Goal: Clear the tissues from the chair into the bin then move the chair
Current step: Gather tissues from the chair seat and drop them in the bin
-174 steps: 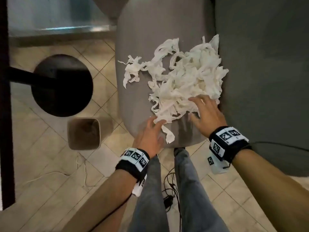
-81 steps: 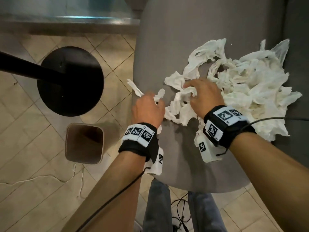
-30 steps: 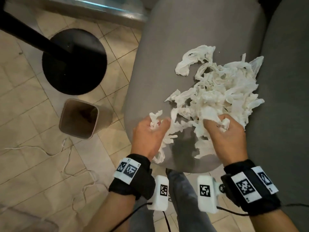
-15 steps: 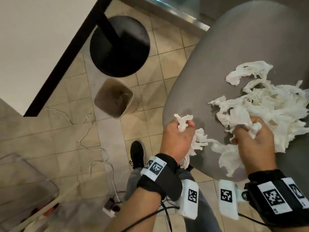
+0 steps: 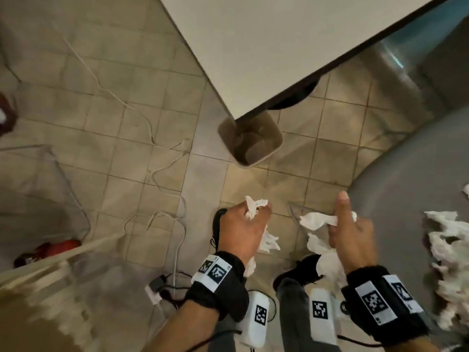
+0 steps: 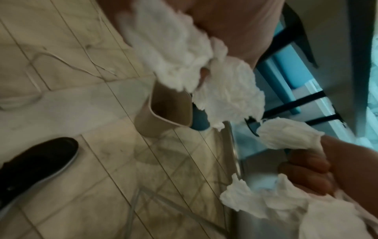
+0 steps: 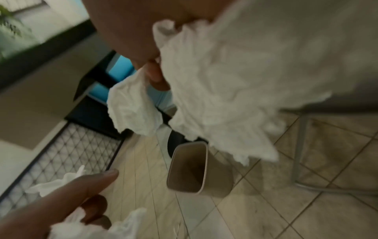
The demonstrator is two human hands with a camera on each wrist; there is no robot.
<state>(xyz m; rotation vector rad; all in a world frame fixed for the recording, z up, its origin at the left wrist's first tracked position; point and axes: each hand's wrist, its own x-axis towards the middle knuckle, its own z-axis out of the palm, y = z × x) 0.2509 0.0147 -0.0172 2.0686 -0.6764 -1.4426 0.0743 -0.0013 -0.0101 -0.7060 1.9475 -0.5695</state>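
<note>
Two loose handfuls of crumpled white tissue are what I carry: my left hand [image 5: 243, 229] curls round one wad [image 5: 255, 208], my right hand [image 5: 351, 240] pinches another [image 5: 317, 221], strips dangling free, and I judge these tails could drop onto the tiled floor [image 5: 121, 138] before reaching the small beige square bin [image 5: 253, 141] ahead. More tissues [image 5: 446, 247] lie on the grey padded chair seat [image 5: 396, 207] beside me. Only the head view shows that pile; the wrist views show the bin's open mouth [image 7: 187, 169] unobstructed.
</note>
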